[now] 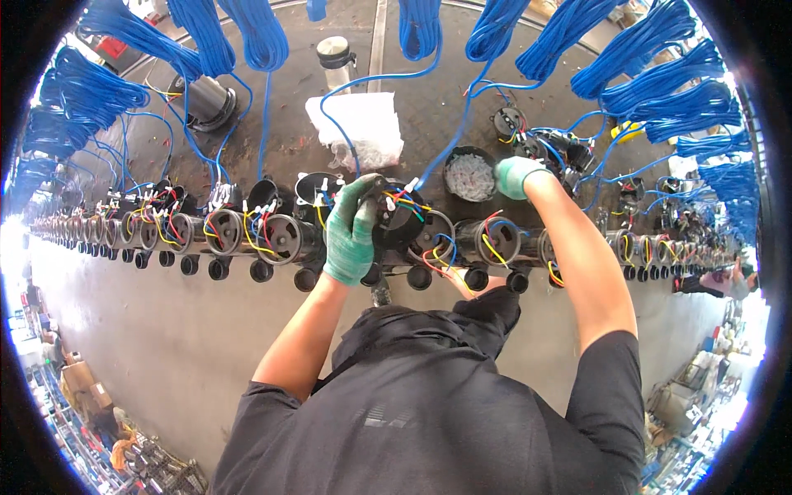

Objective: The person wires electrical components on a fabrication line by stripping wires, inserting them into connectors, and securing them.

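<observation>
My left hand (pixel 351 235), in a green glove with dark fingertips, grips a black round motor cover (pixel 401 221). Coloured wires with white connectors (pixel 400 196) stick out around the cover, and a blue cable runs up from it. Just below and to the right is an open motor housing (pixel 436 233) with loose wires. My right hand (pixel 518 176), also gloved in green, is at the right rim of a black bowl (pixel 471 196) holding many small whitish pieces. Its fingers are curled, and whatever they pinch is hidden.
A long row of cylindrical motor housings (pixel 285 239) lines the bench's near edge. Blue cable coils (pixel 256 37) hang along the far side. A white plastic bag (pixel 359 128) lies beyond my left hand. More black wired parts (pixel 561 153) sit right of the bowl.
</observation>
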### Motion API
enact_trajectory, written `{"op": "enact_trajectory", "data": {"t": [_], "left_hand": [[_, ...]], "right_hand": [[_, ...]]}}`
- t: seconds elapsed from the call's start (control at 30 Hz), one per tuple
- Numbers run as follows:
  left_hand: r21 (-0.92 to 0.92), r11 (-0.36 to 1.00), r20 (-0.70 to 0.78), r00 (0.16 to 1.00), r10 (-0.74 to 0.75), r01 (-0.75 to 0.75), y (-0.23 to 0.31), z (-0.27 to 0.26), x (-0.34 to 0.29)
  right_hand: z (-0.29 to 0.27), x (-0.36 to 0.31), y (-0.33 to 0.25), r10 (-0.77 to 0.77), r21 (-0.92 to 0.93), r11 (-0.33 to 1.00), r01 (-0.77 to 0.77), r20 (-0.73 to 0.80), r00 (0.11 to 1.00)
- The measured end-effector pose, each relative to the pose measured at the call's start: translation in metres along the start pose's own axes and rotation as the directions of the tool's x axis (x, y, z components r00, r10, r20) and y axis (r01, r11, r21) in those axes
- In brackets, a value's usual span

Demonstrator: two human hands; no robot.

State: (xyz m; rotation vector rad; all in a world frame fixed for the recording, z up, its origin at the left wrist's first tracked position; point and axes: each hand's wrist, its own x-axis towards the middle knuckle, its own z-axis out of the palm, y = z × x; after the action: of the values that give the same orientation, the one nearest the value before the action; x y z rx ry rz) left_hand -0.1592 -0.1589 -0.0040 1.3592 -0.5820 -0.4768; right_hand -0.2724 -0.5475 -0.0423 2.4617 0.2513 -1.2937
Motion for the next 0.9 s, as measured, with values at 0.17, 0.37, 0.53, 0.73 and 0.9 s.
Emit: {"op": "enact_trajectory", "data": {"t": [0.17,0.37,0.53,0.73,0.9], "left_hand": [[0.16,0.982,-0.056,0.992,0.109,-0.099,-0.002,0.008,-0.001],[0.211,0.961,0.002,0.984,0.18,-0.176,-0.006,0.01,-0.003],[0.279,0.932,-0.011,0.97,0.244,-0.231,0.004,0.015,-0.002],[0.352,0.886,0.036,0.95,0.31,-0.303,0.006,0.012,0.0],[0.374,0.864,0.046,0.938,0.345,-0.336,0.004,0.01,0.0]], "right_hand": [[-0.114,-0.134,-0.124,0.545,0.753,0.398,0.525,-0.654,0.524],[-0.134,-0.109,-0.193,0.634,0.667,0.7,0.255,-0.745,0.208],[-0.127,-0.113,-0.197,0.622,0.66,0.731,0.173,-0.749,0.227],[-0.131,-0.12,-0.194,0.623,0.793,0.521,0.316,-0.606,0.495],[-0.13,-0.112,-0.191,0.607,0.724,0.342,0.6,-0.657,0.447]]}}
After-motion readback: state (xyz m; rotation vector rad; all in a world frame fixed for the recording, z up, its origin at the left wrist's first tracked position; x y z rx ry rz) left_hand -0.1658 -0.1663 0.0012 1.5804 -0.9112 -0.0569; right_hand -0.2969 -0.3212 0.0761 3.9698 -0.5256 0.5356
